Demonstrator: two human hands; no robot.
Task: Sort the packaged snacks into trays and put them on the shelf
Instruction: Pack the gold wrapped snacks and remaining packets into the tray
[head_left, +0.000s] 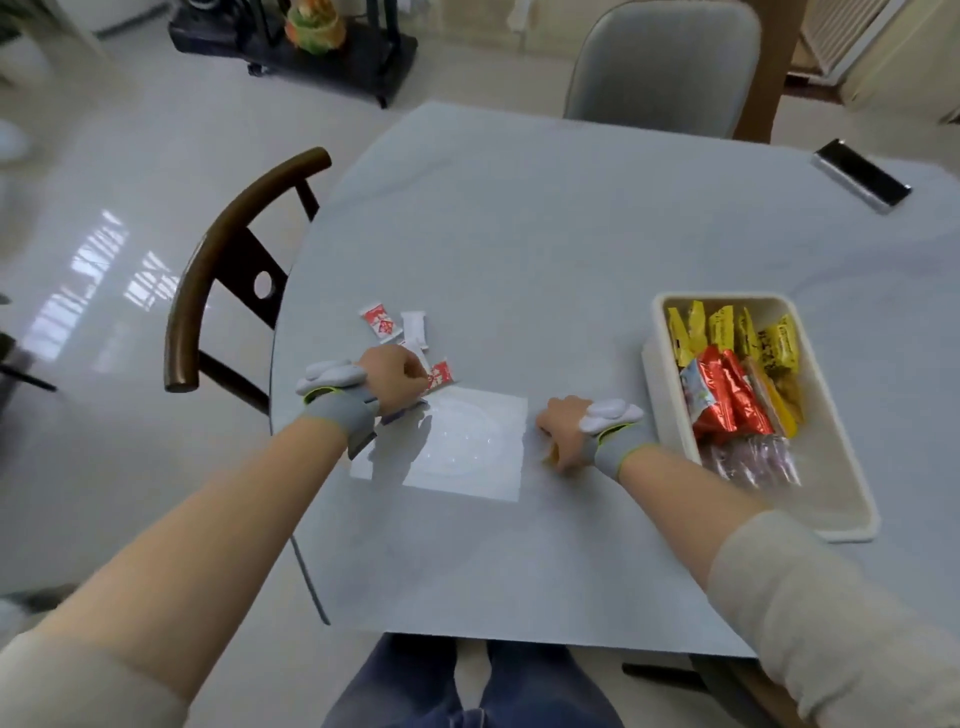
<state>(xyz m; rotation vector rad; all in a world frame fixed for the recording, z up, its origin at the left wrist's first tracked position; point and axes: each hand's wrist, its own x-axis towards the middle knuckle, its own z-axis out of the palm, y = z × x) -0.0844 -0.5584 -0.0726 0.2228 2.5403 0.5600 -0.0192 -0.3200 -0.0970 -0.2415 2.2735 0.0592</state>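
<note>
Your left hand (395, 376) is curled, fingertips pinching a red-and-white packet (440, 373) at the near end of a small cluster on the pale table (545, 234). Your right hand (563, 428) is also curled, knuckles down on the table, and closes around something small and yellow-orange that barely shows under the fingers; you cannot tell what it is.

The cluster sits near the table's left edge. Beyond your left hand lie another red-and-white packet (378, 323), its long axis running away from you and slightly left, and a plain white packet (415, 328) just beside it, lying roughly parallel. The pinched packet is tilted, its far end pointing up and to the right.

Between your hands lies a flat white square sheet (467, 447) with a faint round imprint.

To your right, the cream tray (841, 499) has its long axis running away from you, leaning left at the far end. Yellow packets (727, 332) stand in a row at its far end, red foil packets (737, 400) lie mid-tray pointing along its length, and clear wrapped pieces (753, 460) lie nearer you.

A black phone (860, 174) rests at the far right corner.
</note>
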